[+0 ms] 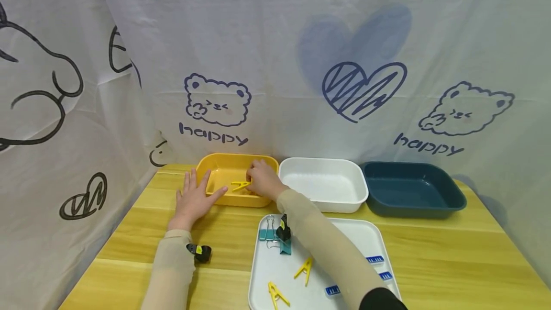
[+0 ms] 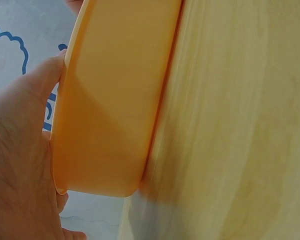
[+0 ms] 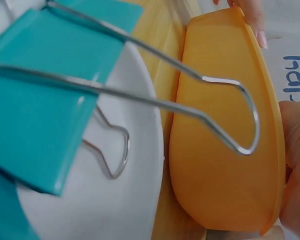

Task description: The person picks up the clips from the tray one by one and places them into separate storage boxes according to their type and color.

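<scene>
My left hand (image 1: 191, 204) rests with spread, straight fingers at the left front rim of a yellow bin (image 1: 232, 200). Inside that bin, my right hand (image 1: 264, 179) pinches a yellow clothespin (image 1: 241, 184), its two prongs pointing left. The right fingertips are partly hidden behind the hand. In the left wrist view, the left hand (image 2: 20, 145) lies along the rim of the bin (image 2: 110, 100). Teal binder clips (image 1: 268, 236) sit on a white tray (image 1: 344, 226) below the right forearm, one looming large as a teal clip (image 3: 55, 75) in the right wrist view.
More yellow clothespins (image 1: 304, 270) and several small blue-and-white pieces (image 1: 374, 260) lie on the tray. A white bin (image 1: 323, 204) and a dark teal bin (image 1: 413, 212) stand right of the yellow one. A printed curtain (image 1: 275, 61) hangs behind the wooden table (image 1: 452, 252).
</scene>
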`<state>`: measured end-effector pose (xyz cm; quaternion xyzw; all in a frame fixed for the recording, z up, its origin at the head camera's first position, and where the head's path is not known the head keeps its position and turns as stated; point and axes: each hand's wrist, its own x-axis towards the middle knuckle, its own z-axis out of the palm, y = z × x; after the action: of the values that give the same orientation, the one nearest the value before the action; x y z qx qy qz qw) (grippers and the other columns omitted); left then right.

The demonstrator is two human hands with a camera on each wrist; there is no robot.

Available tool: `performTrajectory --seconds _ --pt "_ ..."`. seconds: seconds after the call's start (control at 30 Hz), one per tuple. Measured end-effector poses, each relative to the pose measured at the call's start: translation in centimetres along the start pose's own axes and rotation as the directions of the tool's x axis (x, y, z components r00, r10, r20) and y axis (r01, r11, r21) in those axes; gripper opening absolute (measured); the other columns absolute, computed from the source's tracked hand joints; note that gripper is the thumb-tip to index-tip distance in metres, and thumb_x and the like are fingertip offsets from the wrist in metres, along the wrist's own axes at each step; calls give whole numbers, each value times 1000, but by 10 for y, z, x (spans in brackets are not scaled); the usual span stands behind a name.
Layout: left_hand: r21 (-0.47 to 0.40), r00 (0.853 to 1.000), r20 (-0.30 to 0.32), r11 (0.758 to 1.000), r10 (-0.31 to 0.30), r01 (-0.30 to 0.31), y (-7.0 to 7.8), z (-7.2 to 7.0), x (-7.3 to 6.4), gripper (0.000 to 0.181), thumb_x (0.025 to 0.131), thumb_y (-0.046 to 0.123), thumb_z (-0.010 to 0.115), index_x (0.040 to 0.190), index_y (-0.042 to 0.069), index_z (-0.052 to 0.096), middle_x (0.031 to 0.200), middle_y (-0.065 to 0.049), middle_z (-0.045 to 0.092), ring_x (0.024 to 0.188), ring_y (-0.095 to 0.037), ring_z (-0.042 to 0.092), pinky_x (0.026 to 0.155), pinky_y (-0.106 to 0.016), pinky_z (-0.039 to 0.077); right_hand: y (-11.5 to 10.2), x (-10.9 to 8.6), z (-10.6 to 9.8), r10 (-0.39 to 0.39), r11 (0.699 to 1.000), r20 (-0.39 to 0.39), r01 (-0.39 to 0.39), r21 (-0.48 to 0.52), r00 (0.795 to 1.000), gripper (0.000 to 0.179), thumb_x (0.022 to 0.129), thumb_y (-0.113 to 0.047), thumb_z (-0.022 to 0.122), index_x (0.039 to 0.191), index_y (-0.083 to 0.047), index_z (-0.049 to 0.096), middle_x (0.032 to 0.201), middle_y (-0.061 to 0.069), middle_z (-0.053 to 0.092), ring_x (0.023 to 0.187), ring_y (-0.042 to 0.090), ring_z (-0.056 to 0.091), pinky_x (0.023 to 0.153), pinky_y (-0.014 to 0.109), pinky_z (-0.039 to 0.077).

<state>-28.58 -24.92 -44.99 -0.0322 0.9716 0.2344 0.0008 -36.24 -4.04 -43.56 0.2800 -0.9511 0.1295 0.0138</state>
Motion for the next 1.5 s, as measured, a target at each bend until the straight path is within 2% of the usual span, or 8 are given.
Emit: performTrajectory --seconds 0.2,0.63,0.97,1.2,1.5 --pt "2 1000 4 1000 2 -2 -1 1 1 98 87 80 36 158 18 11 162 -21 -17 149 -42 -16 112 -75 -1 3 1 3 5 1000 3 -5 -12 1000 15 84 -28 76 82 -17 67 98 0 51 95 17 43 85 28 41" --pt "9 1000 9 1000 2 -2 0 -1 0 98 87 79 36 158 17 10 162 -22 -16 149 -43 -15 112 -75 -1 4 2 4 11 998 65 -7 -57 998 16 86 -31 74 81 -17 68 92 -1 52 94 18 43 85 31 41" --pt "3 1000 11 1000 3 -3 -2 0 0 98 86 80 36 158 18 11 162 -21 -17 149 -42 -16 111 -75 -1 1 0 3 13 999 86 -8 -51 996 12 88 -33 72 88 -21 69 97 -1 53 99 19 43 92 32 42" --pt "0 1000 7 1000 4 -4 -1 0 0 98 87 80 36 158 17 12 162 -21 -16 150 -42 -16 112 -75 0 1 0 0 17 999 88 -13 -43 996 21 88 -34 72 104 -21 69 107 1 55 103 20 44 99 35 43" --pt "2 1000 11 1000 2 -2 0 -1 0 98 87 79 37 158 16 12 162 -21 -17 149 -42 -15 112 -75 0 4 -1 -1 11 998 78 -7 -56 997 26 88 -38 71 107 -21 68 110 0 55 105 19 44 100 34 43"
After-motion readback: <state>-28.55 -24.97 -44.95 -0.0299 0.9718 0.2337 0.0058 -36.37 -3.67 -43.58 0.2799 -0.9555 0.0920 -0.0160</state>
